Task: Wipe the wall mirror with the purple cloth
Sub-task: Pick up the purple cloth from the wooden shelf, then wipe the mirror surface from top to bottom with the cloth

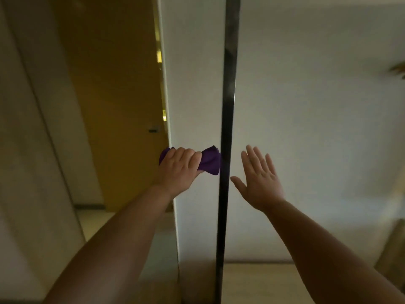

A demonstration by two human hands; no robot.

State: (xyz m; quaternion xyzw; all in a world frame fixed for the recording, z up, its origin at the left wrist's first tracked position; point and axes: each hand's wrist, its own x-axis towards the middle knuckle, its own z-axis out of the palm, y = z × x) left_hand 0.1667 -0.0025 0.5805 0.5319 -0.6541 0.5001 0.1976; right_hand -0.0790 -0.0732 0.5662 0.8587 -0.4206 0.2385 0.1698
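Note:
The wall mirror (197, 84) fills the middle of the view, and its dark upright frame strip (229, 106) runs from top to bottom. My left hand (178, 170) is shut on the bunched purple cloth (210, 161) and holds it against the surface just left of that strip. The cloth sticks out on both sides of my fist. My right hand (259, 178) is open with its fingers spread. It is raised flat toward the white wall (317, 128) right of the strip and holds nothing.
A yellow-brown door (114, 106) with a small dark handle (153, 130) shows at the left, beside a pale wall panel (26, 150). Light flooring (252, 281) lies below. A wooden object (392, 249) juts in at the lower right edge.

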